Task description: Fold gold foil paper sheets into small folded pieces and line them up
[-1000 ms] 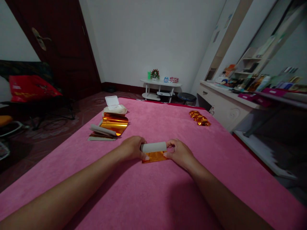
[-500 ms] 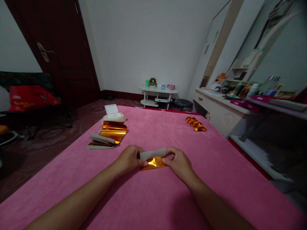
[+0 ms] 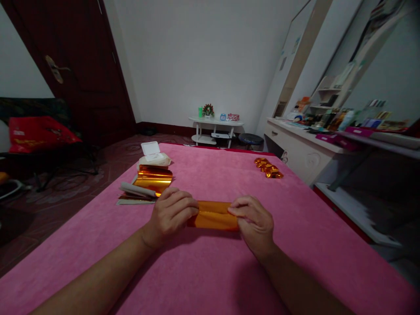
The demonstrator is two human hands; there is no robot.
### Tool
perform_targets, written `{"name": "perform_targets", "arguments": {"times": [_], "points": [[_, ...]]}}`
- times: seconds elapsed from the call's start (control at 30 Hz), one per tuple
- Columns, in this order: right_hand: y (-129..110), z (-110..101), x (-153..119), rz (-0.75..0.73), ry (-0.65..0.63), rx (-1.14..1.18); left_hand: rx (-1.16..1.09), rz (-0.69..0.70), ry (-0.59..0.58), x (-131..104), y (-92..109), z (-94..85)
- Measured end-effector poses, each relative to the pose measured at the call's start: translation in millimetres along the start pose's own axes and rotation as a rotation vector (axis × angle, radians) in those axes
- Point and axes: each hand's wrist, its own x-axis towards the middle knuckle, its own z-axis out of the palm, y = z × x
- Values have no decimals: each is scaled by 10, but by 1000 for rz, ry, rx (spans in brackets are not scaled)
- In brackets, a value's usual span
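Observation:
A strip of shiny gold foil paper (image 3: 213, 220) stretches between my two hands, just over the pink cloth (image 3: 203, 271). It has a crease running lengthwise near its upper part. My left hand (image 3: 173, 215) pinches its left end, fingers curled over the front. At the other end, the thumb and fingers of my right hand (image 3: 255, 222) grip the foil. Beyond my left hand lies a stack of gold foil sheets (image 3: 154, 178) with a curled grey-backed piece (image 3: 136, 190) in front of it. Several folded gold foil pieces (image 3: 268, 168) sit in a row at the far right.
Behind the foil stack is a wipes packet (image 3: 154, 158) with its white lid up. A dressing table (image 3: 295, 135) crowded with bottles stands to the right. Past the far edge are a small white table (image 3: 215, 120) and a dark stool (image 3: 251, 139).
The foil strip now shows its gold face across its width; the grey edge seen before is gone from view. Both hands have turned and moved slightly apart.

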Motion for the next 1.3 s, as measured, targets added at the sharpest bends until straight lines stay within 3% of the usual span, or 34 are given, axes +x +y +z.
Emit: {"name": "perform_targets", "arguments": {"times": [0.13, 0.53, 0.77, 1.3], "points": [[-19, -8, 15, -37, -24, -3, -80, -49, 31, 28, -9, 15], [-66, 74, -20, 82, -46, 47, -479, -240, 67, 76, -68, 28], [-46, 122, -56, 213, 7, -22, -423, -242, 116, 62, -21, 43], [-61, 125, -27, 213, 44, -64, -280, -249, 95, 32, -3, 17]]}}
